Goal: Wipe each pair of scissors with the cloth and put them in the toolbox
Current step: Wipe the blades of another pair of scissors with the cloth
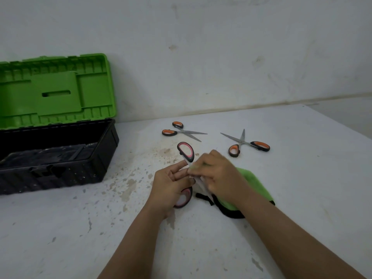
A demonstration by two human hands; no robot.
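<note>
Your toolbox [60, 158] stands open at the table's [302, 178] left, green lid up against the wall. The green cloth [247, 186] lies under your right forearm. Your left hand [171, 184] grips the pink-handled scissors [186, 151], handles spread; your right hand [217, 172] closes over the blades, blurred, cloth contact unclear. Two orange-handled scissors [181, 130] [245, 144] wait beyond, well apart from the box. Risk, judged: open blades under your fingers could nick skin if the grip slips. No legible writing anywhere.
</note>
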